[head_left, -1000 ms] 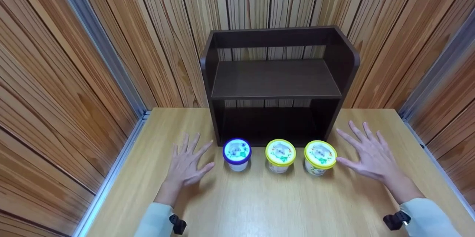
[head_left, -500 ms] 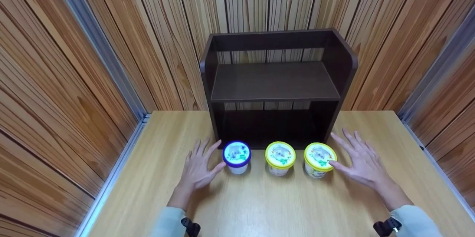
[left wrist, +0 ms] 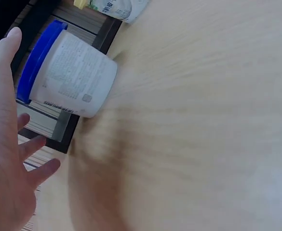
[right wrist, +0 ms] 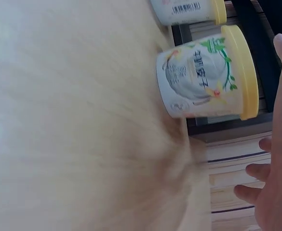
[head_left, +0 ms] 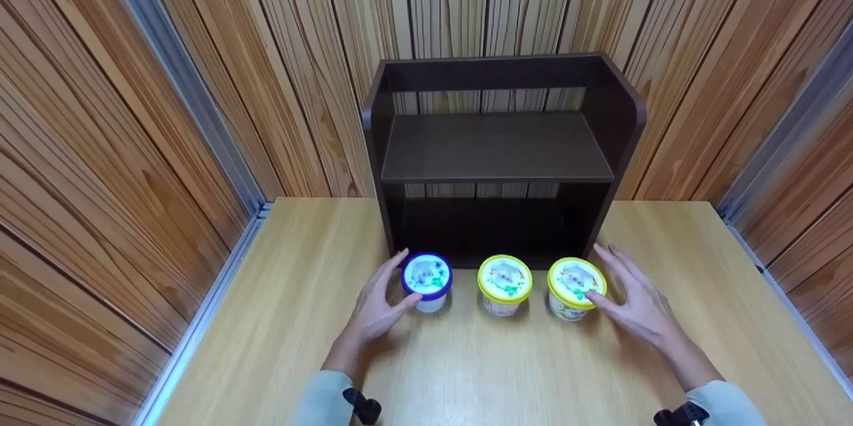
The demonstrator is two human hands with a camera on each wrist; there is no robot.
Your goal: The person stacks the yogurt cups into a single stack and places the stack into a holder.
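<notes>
Three lidded paper tubs stand upright in a row on the table. The left tub [head_left: 427, 277] has a blue lid; the middle tub [head_left: 504, 279] and the right tub [head_left: 576, 283] have yellow lids. Beside the blue-lidded tub, my left hand [head_left: 376, 309] is spread, thumb at the front of the lid and fingers at its left. In the left wrist view, a gap shows between those fingers and the white tub wall [left wrist: 75, 72]. My right hand [head_left: 636, 306] is spread at the right tub, its thumb overlapping the lid in the head view. Printed flowers show on that tub's side [right wrist: 198, 77].
Right behind the tubs stands a dark brown two-tier shelf [head_left: 496, 146] with bare boards. Wood-patterned panels [head_left: 320, 79] rise at the back and both sides. The light wood table [head_left: 493, 373] stretches in front of the tubs.
Both hands have moved inward, the left one toward the blue-lidded tub and the right one toward the right yellow-lidded tub. The tubs stay where they were.
</notes>
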